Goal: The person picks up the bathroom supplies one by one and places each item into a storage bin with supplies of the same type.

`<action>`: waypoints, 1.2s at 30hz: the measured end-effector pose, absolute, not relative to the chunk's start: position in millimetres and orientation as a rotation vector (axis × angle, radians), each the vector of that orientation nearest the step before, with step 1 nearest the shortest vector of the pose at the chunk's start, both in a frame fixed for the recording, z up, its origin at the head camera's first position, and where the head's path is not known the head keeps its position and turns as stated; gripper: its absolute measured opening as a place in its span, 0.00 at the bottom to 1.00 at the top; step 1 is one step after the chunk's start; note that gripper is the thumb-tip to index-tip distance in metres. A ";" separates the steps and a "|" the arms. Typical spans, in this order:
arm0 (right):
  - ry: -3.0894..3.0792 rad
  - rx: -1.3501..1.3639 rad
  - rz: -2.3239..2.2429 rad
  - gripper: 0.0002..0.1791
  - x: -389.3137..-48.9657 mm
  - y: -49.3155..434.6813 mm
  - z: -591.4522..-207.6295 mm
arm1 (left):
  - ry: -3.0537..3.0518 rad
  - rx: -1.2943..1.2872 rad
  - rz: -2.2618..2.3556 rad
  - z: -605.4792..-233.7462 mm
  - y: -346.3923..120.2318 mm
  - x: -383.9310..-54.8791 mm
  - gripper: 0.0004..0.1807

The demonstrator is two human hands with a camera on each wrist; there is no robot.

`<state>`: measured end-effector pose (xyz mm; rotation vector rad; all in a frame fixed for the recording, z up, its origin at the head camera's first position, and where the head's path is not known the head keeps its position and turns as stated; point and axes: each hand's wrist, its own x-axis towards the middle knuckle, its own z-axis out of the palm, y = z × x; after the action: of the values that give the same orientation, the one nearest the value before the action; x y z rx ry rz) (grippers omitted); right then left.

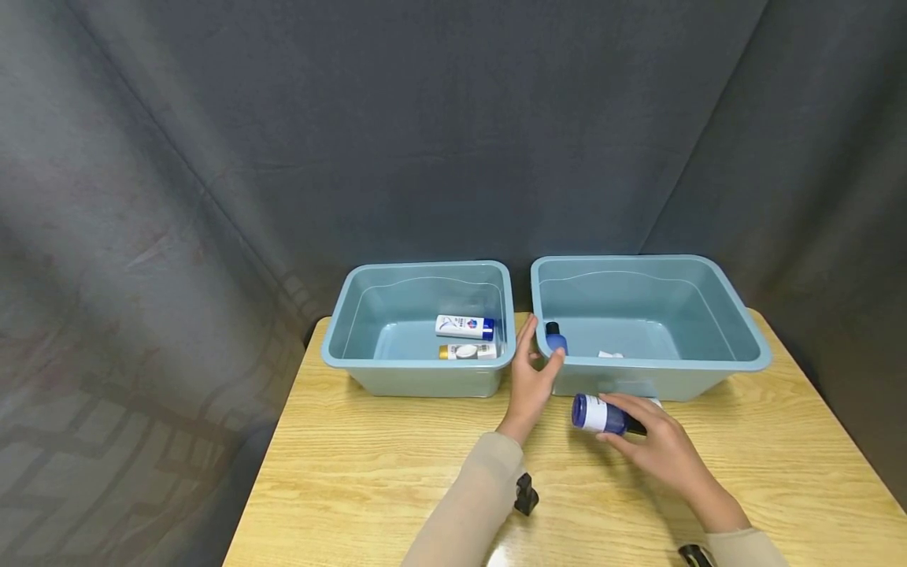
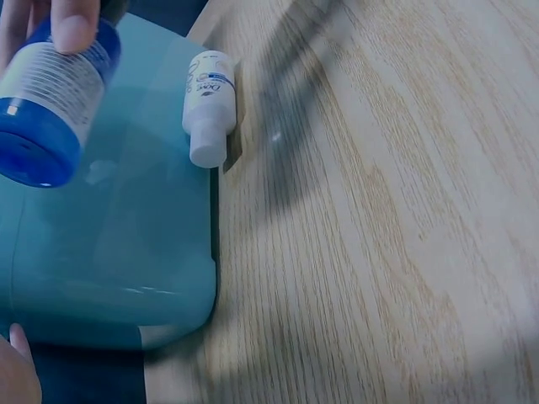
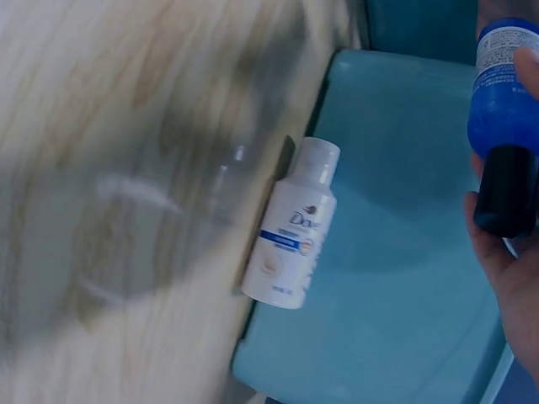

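My right hand [image 1: 659, 445] grips a blue bottle [image 1: 597, 415] with a white label and a black cap, above the table in front of the right bin [image 1: 758, 358]. Its base points left, and the cap shows in the right wrist view. At that bin's front left corner, my left hand [image 1: 530, 386] rests against the rim, fingers fairly straight and thumb apart. A small white Dove bottle [image 3: 290, 227] lies on the table along the bin's front wall; the right hand mostly hides it in the head view.
Inside the right bin are another blue bottle [image 1: 556, 340] with a dark cap and a partly hidden white item [image 1: 609, 354]. The left bin [image 1: 418, 364] holds a white bottle [image 1: 460, 326] with a blue cap and a white tube [image 1: 469, 351] with a yellow end. Grey curtain [image 1: 439, 142] hangs behind.
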<state>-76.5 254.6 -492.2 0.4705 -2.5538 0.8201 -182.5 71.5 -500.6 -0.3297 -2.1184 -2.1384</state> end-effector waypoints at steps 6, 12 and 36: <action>-2.457 0.538 0.814 0.38 -77.5 258.0 -481.6 | -2.114 -0.334 -2.138 -500.5 71.1 -182.8 0.38; -2.388 0.566 0.898 0.32 -78.7 263.4 -470.0 | -2.103 -0.337 -2.149 -499.3 71.2 -182.4 0.38; -2.384 0.514 0.892 0.42 -82.4 273.1 -447.0 | -2.095 -0.304 -2.196 -493.3 71.7 -179.5 0.38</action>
<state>-82.4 273.1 -447.0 0.5139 -2.3837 0.8916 -179.5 71.7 -493.3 -0.3042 -2.0949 -2.1960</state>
